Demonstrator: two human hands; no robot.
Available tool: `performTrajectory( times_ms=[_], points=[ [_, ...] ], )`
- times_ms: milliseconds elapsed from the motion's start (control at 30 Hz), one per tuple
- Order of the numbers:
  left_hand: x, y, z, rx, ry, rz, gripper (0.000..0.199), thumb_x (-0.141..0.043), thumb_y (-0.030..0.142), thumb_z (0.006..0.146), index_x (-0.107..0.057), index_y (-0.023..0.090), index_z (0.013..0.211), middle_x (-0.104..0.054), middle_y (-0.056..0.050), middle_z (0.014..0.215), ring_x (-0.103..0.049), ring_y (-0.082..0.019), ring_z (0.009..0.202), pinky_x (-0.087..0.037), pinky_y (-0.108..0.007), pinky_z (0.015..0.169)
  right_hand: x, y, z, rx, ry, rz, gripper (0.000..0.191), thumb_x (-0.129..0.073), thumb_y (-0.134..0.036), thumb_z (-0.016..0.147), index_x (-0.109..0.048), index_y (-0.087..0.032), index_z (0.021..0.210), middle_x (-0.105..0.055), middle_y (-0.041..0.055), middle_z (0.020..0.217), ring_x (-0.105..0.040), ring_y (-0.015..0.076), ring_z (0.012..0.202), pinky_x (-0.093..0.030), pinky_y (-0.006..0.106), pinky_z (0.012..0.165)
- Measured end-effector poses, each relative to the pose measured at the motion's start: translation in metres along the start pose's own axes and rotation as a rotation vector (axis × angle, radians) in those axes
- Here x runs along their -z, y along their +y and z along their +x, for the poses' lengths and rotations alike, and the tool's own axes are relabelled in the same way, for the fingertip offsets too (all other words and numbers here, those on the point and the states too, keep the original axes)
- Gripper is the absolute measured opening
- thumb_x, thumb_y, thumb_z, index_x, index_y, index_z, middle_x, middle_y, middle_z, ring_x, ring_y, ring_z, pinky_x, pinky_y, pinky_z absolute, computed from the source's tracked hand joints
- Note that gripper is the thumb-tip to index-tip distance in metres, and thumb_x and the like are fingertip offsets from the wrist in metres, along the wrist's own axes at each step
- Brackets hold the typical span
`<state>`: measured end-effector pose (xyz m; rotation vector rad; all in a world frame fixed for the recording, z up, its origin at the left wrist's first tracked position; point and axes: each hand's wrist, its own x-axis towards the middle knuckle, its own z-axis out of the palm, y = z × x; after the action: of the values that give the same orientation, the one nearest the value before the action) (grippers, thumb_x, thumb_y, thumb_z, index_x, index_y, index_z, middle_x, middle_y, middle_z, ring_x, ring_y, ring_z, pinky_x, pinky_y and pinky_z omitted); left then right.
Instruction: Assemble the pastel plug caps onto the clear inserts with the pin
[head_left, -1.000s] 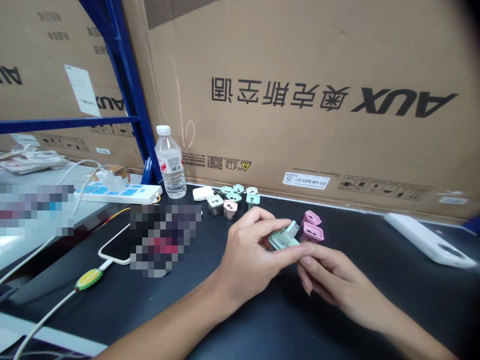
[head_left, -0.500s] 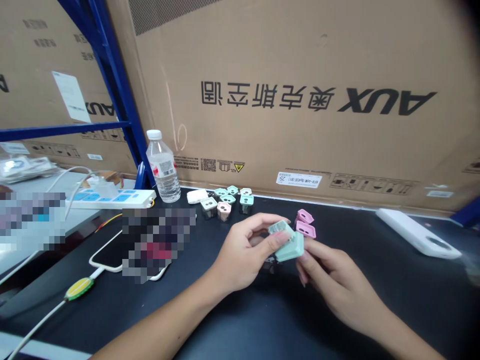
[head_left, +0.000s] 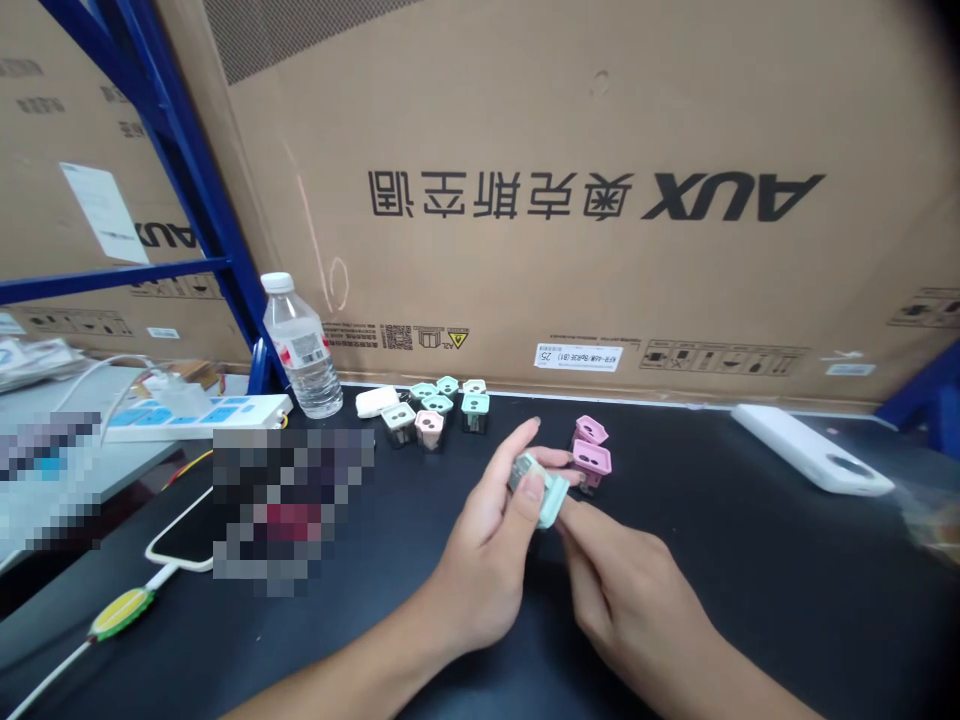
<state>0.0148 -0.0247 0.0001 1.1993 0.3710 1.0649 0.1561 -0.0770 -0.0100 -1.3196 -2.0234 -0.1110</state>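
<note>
The left hand (head_left: 484, 565) pinches a small green plug case (head_left: 538, 487) between its thumb and fingers, up above the worktop (head_left: 757, 590), so this grip is shut tight on it. The right hand (head_left: 630, 590) is very close, with its fingertips (head_left: 564, 512) at the edge of the case; I cannot tell if they hold it. Two pink cases (head_left: 590, 450) sit just past the hands, and more cases (head_left: 442, 410) sit farther left.

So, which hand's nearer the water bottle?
Left. The left hand, holding a mint-green adapter, is right of the water bottle in view; the right hand lies farther right, beyond it.
</note>
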Motion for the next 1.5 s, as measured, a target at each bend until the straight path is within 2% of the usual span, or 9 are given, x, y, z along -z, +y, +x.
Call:
performTrajectory(
  times_ms=[200,367,500,700,867,1033,1133,1267,1500],
  points=[
    [0.002,0.003,-0.001,0.052,-0.066,-0.039,0.049,-0.045,0.034,0.099,-0.034,0.026,0.146,-0.041,-0.011,0.148,-0.047,-0.027,0.131,-0.036,-0.045,0.111,0.003,0.0,0.003,0.001,-0.074,-0.081,0.027,-0.033,-0.007,0.088,-0.056,-0.019,0.096,-0.058,0.0015,0.068,-0.053,0.0148,0.053,-0.042,0.025,0.053],
    [0.007,0.015,0.006,0.151,-0.106,-0.272,0.041,-0.046,0.026,0.097,-0.05,0.018,0.137,-0.042,-0.012,0.149,-0.044,-0.029,0.135,-0.03,-0.046,0.115,0.012,0.003,0.01,-0.044,-0.147,0.016,0.023,-0.035,-0.009,0.09,-0.055,-0.022,0.089,-0.051,-0.0033,0.063,-0.044,0.0132,0.049,-0.038,0.025,0.052],
    [0.012,0.022,0.011,0.202,-0.142,-0.396,0.043,-0.047,0.021,0.089,-0.059,0.011,0.129,-0.049,-0.014,0.145,-0.043,-0.033,0.135,-0.029,-0.048,0.114,0.015,0.005,0.01,-0.063,-0.161,0.07,0.022,-0.037,-0.009,0.091,-0.053,-0.023,0.085,-0.05,-0.0046,0.063,-0.044,0.0126,0.051,-0.036,0.025,0.053],
    [0.019,0.025,0.013,0.3,-0.08,-0.252,0.043,-0.048,0.019,0.082,-0.067,0.01,0.119,-0.06,-0.015,0.132,-0.057,-0.036,0.121,-0.034,-0.053,0.108,0.013,0.01,0.008,-0.05,-0.212,0.051,0.029,-0.038,-0.006,0.088,-0.055,-0.028,0.096,-0.057,-0.0045,0.07,-0.052,0.0136,0.054,-0.038,0.025,0.055],
    [0.015,0.032,0.013,0.352,-0.036,-0.103,0.04,-0.048,0.018,0.076,-0.07,0.007,0.107,-0.068,-0.017,0.117,-0.061,-0.034,0.113,-0.041,-0.049,0.101,0.014,0.009,0.007,0.099,-0.163,-0.156,0.031,-0.036,-0.006,0.087,-0.054,-0.025,0.105,-0.066,-0.0007,0.08,-0.061,0.0166,0.058,-0.038,0.027,0.052],
    [0.012,0.032,0.013,0.361,0.034,-0.149,0.031,-0.048,0.009,0.067,-0.068,0.011,0.091,-0.073,-0.014,0.099,-0.066,-0.029,0.102,-0.047,-0.041,0.092,0.012,0.009,0.007,0.189,-0.164,-0.354,0.031,-0.036,-0.004,0.083,-0.054,-0.022,0.102,-0.066,0.0009,0.075,-0.064,0.0196,0.057,-0.033,0.029,0.045],
    [0.01,0.03,0.014,0.342,0.092,-0.118,0.025,-0.047,0.008,0.071,-0.063,0.013,0.089,-0.072,-0.012,0.097,-0.067,-0.026,0.097,-0.05,-0.038,0.086,0.01,0.01,0.009,0.138,-0.204,-0.329,0.03,-0.035,-0.005,0.085,-0.054,-0.023,0.099,-0.065,0.0004,0.072,-0.064,0.0197,0.057,-0.033,0.029,0.046],
    [0.011,0.027,0.012,0.225,0.13,0.126,0.01,-0.046,0.016,0.086,-0.054,0.017,0.092,-0.066,-0.009,0.107,-0.064,-0.022,0.096,-0.052,-0.035,0.081,0.014,0.012,0.014,-0.045,-0.263,-0.064,0.023,-0.034,-0.014,0.095,-0.052,-0.025,0.101,-0.061,-0.003,0.068,-0.057,0.0148,0.053,-0.038,0.026,0.051],
    [0.022,0.023,0.01,-0.094,0.0,0.451,0.012,-0.048,0.033,0.096,-0.043,0.022,0.1,-0.06,-0.001,0.09,-0.061,-0.015,0.085,-0.051,-0.028,0.078,0.028,0.009,0.025,-0.262,-0.272,0.22,0.03,-0.033,-0.029,0.101,-0.047,-0.023,0.075,-0.054,-0.0043,0.062,-0.05,0.0119,0.053,-0.038,0.024,0.054]
  ],
)
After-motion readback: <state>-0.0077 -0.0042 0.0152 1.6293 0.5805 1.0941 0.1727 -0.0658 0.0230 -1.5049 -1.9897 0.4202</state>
